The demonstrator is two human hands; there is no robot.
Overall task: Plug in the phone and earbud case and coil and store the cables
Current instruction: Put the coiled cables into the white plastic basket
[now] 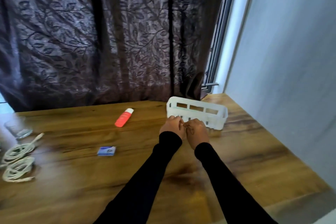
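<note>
On the brown wood-grain tabletop (181,178), both hands, left hand (172,127) and right hand (196,131), had fingers curled at the white slotted plastic basket (198,112), gripping what I cannot tell, so the coiled white cables (18,158) far left risked being forgotten.

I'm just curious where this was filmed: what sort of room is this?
Most likely a room in a home. A wooden table stands against a dark leaf-patterned curtain over a window, with household bits on it: coiled white cables, a drinking glass and a white plastic basket.
</note>
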